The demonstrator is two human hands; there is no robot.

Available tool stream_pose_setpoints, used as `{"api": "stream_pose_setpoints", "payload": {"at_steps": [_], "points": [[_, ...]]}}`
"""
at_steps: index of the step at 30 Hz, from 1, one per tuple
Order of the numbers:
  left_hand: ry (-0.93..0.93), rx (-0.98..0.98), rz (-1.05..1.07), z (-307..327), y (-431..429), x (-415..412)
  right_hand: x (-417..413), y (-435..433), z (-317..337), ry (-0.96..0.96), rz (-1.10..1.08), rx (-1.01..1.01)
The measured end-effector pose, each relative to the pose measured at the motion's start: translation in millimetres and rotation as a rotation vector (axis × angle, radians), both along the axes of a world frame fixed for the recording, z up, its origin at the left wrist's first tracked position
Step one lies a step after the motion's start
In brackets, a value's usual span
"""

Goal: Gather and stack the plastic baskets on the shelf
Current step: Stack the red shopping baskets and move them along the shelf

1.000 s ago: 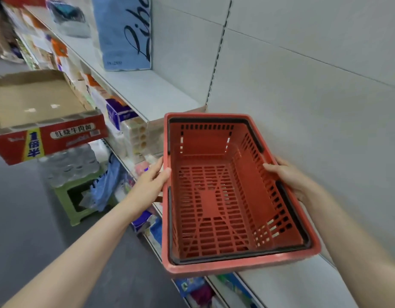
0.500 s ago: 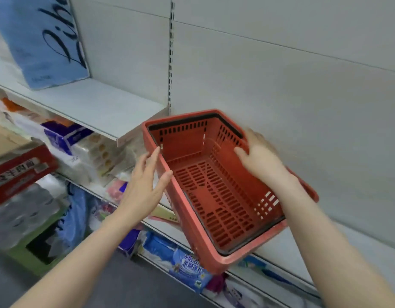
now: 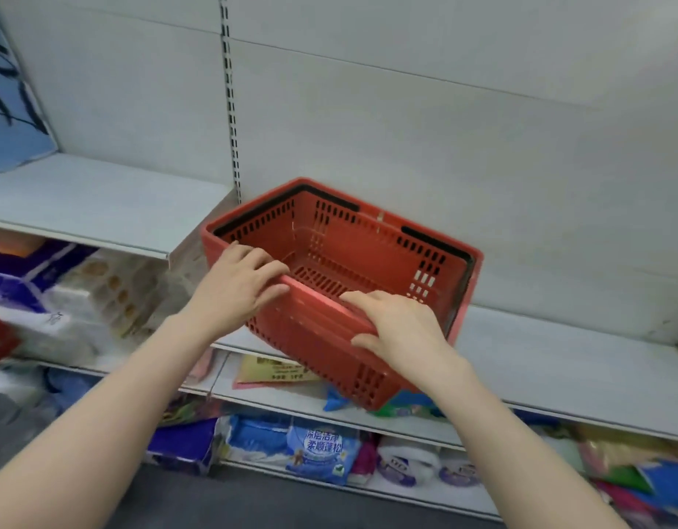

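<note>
A red plastic basket (image 3: 372, 253) with slotted walls and black handles folded along its rim sits tilted at the front of a white shelf (image 3: 558, 360), its near corner hanging past the shelf edge. My left hand (image 3: 238, 288) lies over the near rim at the left corner, fingers curled onto it. My right hand (image 3: 398, 330) grips the same near rim further right, thumb on the outer wall. The basket is empty inside.
A second white shelf (image 3: 93, 196) runs higher up on the left, with a blue printed pack (image 3: 9, 108) at its far end. Packs of tissue and bagged goods (image 3: 322, 448) fill the lower shelves. A slotted upright (image 3: 230, 108) divides the grey back panels.
The basket has turned from lengthwise to broadside and dropped onto the shelf. Both hands shifted from its side walls to the near rim. My view has swung right.
</note>
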State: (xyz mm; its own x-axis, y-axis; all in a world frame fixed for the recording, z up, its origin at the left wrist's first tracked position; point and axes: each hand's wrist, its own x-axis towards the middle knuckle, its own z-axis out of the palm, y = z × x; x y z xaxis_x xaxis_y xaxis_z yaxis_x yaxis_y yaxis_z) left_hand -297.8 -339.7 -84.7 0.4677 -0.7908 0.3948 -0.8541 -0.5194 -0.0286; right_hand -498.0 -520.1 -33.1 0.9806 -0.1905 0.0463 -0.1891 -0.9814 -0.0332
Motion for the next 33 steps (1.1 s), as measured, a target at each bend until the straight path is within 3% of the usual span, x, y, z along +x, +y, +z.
{"api": "stream_pose_setpoints", "payload": {"at_steps": [8, 12, 20, 28, 33], "points": [[-0.047, -0.024, 0.131, -8, -46, 4, 27, -79, -40, -0.19, -0.269, -0.25], [-0.088, -0.044, 0.104, -13, -45, 15, 27, -92, -52, -0.261, -0.238, -0.31], [-0.101, -0.063, 0.087, -14, -44, 15, 25, -91, -53, -0.241, -0.235, -0.304], [-0.009, -0.015, 0.173, -2, -50, -7, -9, -113, -53, -0.282, -0.106, -0.166], [0.008, -0.197, 0.068, 2, -97, -75, -84, -151, -64, -0.295, -0.065, -0.112]]}}
